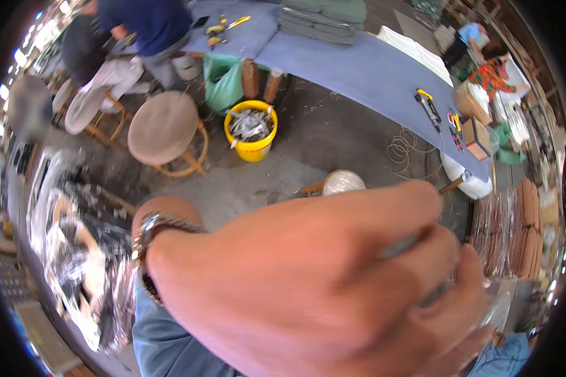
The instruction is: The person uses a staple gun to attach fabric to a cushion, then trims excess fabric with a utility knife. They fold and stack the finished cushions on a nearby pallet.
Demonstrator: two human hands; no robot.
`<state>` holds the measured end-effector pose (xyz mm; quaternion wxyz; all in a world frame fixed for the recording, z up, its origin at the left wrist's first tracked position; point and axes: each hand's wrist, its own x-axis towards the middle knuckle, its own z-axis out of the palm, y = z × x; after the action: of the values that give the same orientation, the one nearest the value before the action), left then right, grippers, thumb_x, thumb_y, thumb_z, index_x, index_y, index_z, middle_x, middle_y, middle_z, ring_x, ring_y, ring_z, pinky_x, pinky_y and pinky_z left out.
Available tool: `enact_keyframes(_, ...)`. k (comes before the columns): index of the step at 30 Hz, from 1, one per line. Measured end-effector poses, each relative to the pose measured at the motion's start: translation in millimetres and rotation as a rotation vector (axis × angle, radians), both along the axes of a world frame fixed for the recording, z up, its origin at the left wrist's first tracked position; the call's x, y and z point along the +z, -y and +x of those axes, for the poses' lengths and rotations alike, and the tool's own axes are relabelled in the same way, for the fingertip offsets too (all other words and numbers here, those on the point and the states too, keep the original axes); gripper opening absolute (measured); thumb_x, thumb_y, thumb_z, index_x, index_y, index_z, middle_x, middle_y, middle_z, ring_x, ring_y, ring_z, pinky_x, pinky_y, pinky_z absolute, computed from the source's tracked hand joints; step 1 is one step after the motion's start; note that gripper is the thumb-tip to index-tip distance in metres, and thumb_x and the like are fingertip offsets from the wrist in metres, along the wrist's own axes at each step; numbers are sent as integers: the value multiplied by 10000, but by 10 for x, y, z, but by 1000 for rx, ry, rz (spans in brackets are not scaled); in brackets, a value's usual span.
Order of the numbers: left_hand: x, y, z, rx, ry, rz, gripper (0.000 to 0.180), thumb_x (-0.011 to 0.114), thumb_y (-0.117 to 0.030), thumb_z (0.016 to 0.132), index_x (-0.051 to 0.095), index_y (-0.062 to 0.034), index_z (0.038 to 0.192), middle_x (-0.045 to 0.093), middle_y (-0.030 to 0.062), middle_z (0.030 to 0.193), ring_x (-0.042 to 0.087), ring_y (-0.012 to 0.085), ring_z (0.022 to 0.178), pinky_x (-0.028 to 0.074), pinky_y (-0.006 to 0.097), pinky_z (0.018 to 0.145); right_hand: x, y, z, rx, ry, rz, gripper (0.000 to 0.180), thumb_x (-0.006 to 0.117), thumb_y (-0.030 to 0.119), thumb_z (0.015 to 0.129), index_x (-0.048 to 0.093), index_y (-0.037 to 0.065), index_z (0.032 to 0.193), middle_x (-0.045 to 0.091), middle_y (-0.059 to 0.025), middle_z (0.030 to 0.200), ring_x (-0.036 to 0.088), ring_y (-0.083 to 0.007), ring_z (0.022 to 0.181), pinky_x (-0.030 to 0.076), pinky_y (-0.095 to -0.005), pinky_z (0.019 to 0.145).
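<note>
My left hand [308,270] fills the lower middle, very close and a little blurred. Its back faces me, and the fingers are bent toward the right with narrow gaps between them. The fingertips curl out of sight, so whatever they hold, if anything, is hidden. A metal-band watch [146,242] circles the wrist, above a blue sleeve [170,342]. My right hand does not show. Just beyond the knuckles, partly covered by the hand, is a small round stool [343,182] with a shiny plastic-wrapped top.
A long blue-covered table [358,72] carries green folded cloths [321,22] and hand tools [429,110]. A yellow bucket [251,131] of scraps stands by padded stools [163,125]. Plastic-wrapped goods [85,264] lie left, wrapped brown stacks [509,232] right. People [144,25] work at the back.
</note>
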<state>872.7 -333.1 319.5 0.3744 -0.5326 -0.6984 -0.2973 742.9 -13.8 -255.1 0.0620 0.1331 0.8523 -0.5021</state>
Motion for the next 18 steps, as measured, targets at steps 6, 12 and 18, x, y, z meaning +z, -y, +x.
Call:
enact_keyframes(6, 21, 479, -1527, 22, 34, -28, 370, 724, -398, 912, 769, -38, 985, 767, 83, 941, 738, 245, 839, 592, 378, 787, -1092, -267, 1089, 57, 750, -147, 259, 602, 266, 1035, 681, 23, 1079, 717, -90, 841, 695, -162, 718, 556, -318, 593)
enact_keyframes(12, -84, 695, -3047, 16, 14, 26, 413, 721, -435, 918, 768, -26, 952, 777, 84, 903, 746, 252, 819, 597, 376, 769, -686, 79, 376, -87, 841, -254, 252, 617, 273, 1035, 670, 29, 1070, 701, -95, 818, 676, -164, 690, 558, -313, 584)
enact_keyframes(18, -532, 1345, -4574, 59, 543, 208, 467, 761, -259, 882, 646, -22, 1268, 763, 161, 1037, 754, 260, 890, 591, 373, 834, -491, 377, -1785, -154, 517, -403, 247, 633, 280, 1035, 659, 36, 1061, 685, -99, 795, 657, -167, 663, 559, -309, 576)
